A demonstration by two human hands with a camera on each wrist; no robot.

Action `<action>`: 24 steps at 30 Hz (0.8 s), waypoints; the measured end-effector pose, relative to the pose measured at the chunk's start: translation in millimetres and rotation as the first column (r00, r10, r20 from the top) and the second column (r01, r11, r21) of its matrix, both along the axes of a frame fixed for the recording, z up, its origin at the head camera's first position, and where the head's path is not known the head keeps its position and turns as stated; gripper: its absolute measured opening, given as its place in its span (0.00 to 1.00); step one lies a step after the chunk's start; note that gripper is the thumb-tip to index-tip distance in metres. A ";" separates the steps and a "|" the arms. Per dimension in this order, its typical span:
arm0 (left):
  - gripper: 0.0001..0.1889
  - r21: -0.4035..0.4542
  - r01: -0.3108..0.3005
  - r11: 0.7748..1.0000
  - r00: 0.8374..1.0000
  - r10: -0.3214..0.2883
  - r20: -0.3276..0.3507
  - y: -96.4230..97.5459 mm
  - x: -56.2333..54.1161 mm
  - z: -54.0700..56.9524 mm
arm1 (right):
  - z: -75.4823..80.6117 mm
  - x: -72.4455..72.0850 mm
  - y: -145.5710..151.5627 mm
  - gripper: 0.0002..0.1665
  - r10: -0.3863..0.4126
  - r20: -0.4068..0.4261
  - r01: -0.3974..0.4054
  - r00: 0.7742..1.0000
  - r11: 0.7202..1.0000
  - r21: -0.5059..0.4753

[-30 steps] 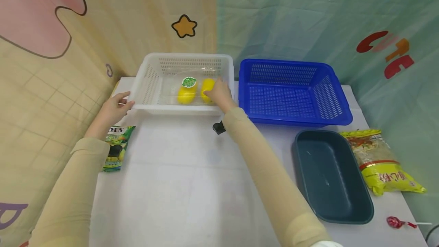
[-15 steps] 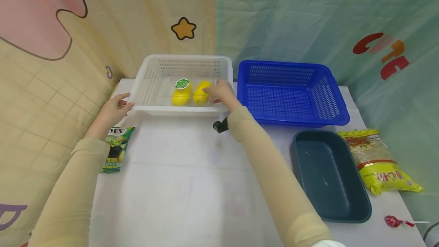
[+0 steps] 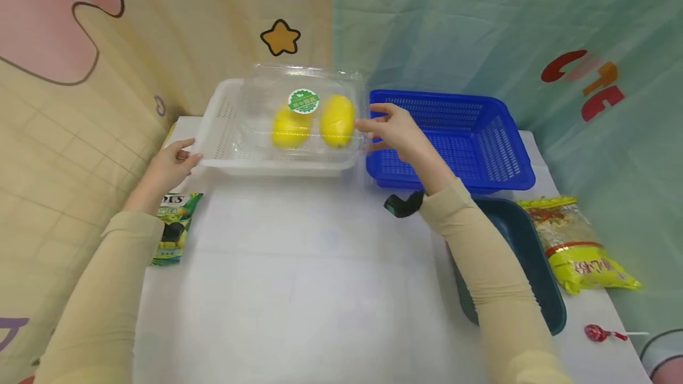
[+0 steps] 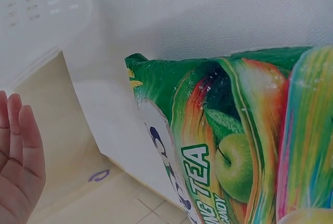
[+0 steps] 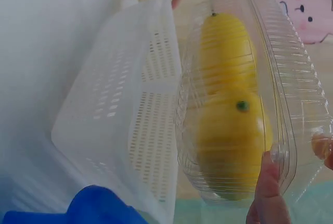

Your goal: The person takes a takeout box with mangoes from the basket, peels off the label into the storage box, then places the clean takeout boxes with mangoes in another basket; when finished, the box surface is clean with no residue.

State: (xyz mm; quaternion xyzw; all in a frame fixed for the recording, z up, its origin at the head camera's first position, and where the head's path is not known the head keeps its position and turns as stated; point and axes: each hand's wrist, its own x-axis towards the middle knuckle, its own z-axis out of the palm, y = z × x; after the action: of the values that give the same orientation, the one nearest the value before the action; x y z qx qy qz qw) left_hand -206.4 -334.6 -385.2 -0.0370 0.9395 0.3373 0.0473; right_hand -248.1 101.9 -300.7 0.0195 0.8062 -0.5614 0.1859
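Note:
A clear plastic clamshell box (image 3: 316, 83), holding yellow fruits (image 3: 338, 121) and bearing a round green-and-white sticker (image 3: 303, 101), hangs tilted above the white basket (image 3: 216, 117). My right hand (image 3: 397, 129) pinches its right edge; in the right wrist view the thumb (image 5: 268, 193) presses near the lid seam and a fingertip shows on the far side. My left hand (image 3: 169, 166) is at the basket's front left corner, fingers fairly straight around the rim. How firmly it touches is hard to tell. In the left wrist view several straight fingers (image 4: 21, 156) appear below the basket.
A blue basket (image 3: 448, 180) stands right of the white one. In front of it is a dark teal tub (image 3: 549, 307), partly behind my right forearm. A yellow food bag (image 3: 581, 248) and red lollipop (image 3: 596, 333) lie at the right, a green candy bag (image 3: 175, 227) at the left.
The box has been lifted out of the white basket, with my right hand moving up and to the right. My left hand has stayed at the basket's corner.

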 end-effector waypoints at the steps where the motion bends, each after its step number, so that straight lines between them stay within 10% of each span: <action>1: 0.33 -0.001 -0.001 1.000 1.000 0.001 -0.001 0.0 -0.1 0.5 | -0.3 6.8 8.6 0.45 0.011 -0.007 -0.011 1.000 1.000 0.005; 16: 0.33 0.029 0.011 1.000 1.000 -0.011 -0.006 2.5 -0.4 -1.5 | -59.0 127.6 81.5 0.46 0.178 0.051 -0.178 0.983 0.984 -0.013; 24: 0.33 0.058 0.003 0.998 1.000 -0.003 -0.003 1.3 0.9 -3.4 | -95.9 159.8 83.9 0.48 0.121 0.092 -0.122 0.988 0.993 0.003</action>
State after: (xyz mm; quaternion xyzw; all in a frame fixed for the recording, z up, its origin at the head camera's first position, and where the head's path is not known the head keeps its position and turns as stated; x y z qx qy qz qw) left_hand -205.5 -333.3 -388.6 -0.0335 0.9294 0.3645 0.0474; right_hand -88.3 185.8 -396.6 -0.0033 0.7988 -0.5442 0.2563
